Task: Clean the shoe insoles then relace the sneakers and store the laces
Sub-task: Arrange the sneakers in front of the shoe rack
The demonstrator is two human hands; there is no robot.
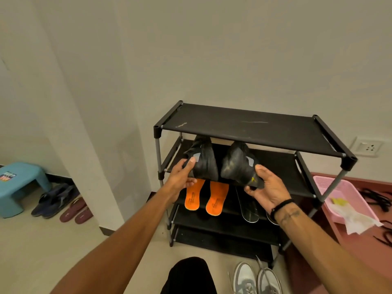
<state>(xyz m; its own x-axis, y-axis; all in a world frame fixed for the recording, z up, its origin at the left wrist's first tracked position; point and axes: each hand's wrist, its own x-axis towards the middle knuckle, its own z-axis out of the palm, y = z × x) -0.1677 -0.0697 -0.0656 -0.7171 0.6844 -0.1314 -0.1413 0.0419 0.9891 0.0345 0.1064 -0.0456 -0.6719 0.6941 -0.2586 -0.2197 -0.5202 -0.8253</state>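
Two black sneakers sit heel-out at the front of the second shelf of a black shoe rack (250, 126). My left hand (180, 177) grips the heel of the left sneaker (203, 162). My right hand (267, 187) grips the heel of the right sneaker (237, 164). On the shelf below lie two orange insoles (216, 198) and two dark insoles (249, 209), the second dark one mostly hidden by my right wrist. Black laces (377, 198) lie on the reddish floor to the right.
A pink tray (324, 185) with a white cloth (358, 221) and a yellow item stands right of the rack. Grey sneakers (256, 279) rest on the floor near my knee. A blue stool (21, 185), dark shoes and maroon slippers (76, 211) are at the left. A wall socket (367, 147) is at the right.
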